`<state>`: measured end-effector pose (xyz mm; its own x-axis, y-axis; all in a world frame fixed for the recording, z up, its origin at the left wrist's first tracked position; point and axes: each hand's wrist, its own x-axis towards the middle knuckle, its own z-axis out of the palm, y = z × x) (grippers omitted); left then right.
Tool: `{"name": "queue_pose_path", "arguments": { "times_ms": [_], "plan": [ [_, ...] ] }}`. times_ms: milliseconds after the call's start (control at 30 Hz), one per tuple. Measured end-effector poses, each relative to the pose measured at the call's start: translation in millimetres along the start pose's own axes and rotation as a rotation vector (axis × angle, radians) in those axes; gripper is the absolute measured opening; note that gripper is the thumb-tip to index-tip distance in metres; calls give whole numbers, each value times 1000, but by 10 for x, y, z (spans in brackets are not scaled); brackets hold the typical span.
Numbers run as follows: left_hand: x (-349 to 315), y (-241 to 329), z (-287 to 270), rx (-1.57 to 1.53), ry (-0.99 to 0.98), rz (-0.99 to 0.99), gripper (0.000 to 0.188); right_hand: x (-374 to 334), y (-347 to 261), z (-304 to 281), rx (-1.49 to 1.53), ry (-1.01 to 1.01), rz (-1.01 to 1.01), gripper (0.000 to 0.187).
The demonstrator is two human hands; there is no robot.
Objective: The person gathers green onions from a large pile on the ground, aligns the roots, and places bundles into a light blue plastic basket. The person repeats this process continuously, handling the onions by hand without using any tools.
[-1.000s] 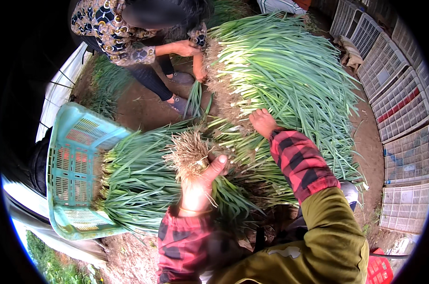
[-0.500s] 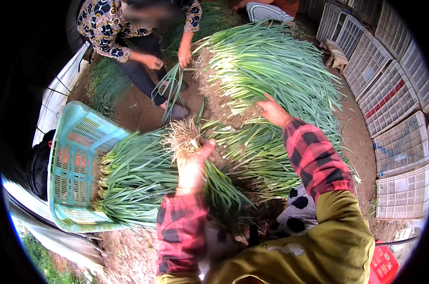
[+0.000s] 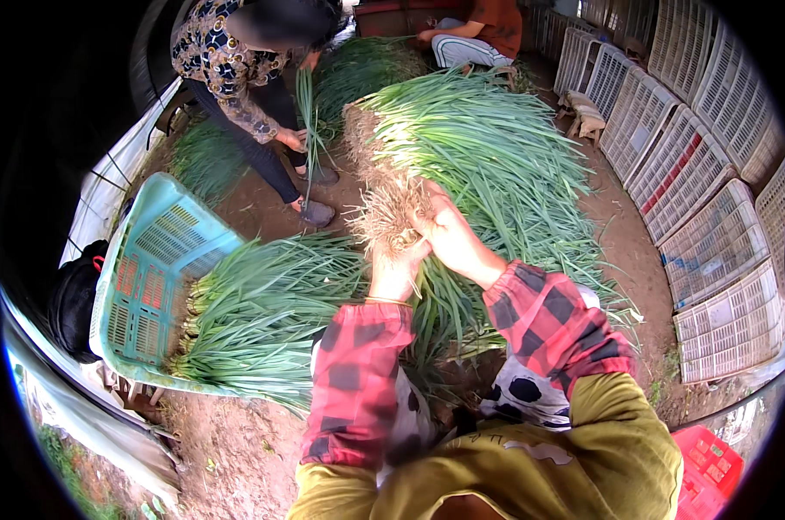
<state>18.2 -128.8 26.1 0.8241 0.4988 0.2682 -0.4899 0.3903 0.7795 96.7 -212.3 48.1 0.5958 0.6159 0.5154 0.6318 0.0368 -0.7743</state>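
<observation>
Before me I hold up a bunch of green onions (image 3: pixel 386 211), its shaggy brown roots pointing away from me and its leaves hanging down below. My left hand (image 3: pixel 397 273) is wrapped round the stems under the roots. Pressed against the bunch's right side, my right hand (image 3: pixel 455 232) has its fingers closed on it too; the roots hide some of the fingertips. Just beyond lies a big pile of green onions (image 3: pixel 488 143), roots toward the left. To the left, more green onions (image 3: pixel 271 299) lie with their root ends in a turquoise plastic crate (image 3: pixel 137 299).
Across from me a person in a patterned shirt (image 3: pixel 228 74) handles a few long stems (image 3: pixel 307 108). Another person (image 3: pixel 483 39) sits at the back. Pale plastic crates (image 3: pixel 670 169) line the right side. A red crate (image 3: pixel 704 472) stands at lower right.
My right hand has come from the pile to the bunch in my left hand. The bunch has moved right and slightly away from me. The person opposite has straightened and raised the stems.
</observation>
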Motion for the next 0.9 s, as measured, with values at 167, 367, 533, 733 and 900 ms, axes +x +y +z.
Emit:
{"name": "queue_pose_path", "arguments": {
  "times_ms": [167,367,533,733,900],
  "plan": [
    [51,-96,31,79,-2,25,56,-7,1,-67,-315,-27,49,68],
    [168,-291,-10,183,-162,-29,60,-13,12,-270,625,-79,131,52],
    [163,-318,199,76,-174,-53,57,-143,-80,-352,770,170,96,33],
    [164,-513,126,295,-269,52,28,107,-260,-791,1058,484,385,41],
    [247,-782,91,-19,-209,-168,30,1,137,-2426,322,265,338,42]
  ]
}}
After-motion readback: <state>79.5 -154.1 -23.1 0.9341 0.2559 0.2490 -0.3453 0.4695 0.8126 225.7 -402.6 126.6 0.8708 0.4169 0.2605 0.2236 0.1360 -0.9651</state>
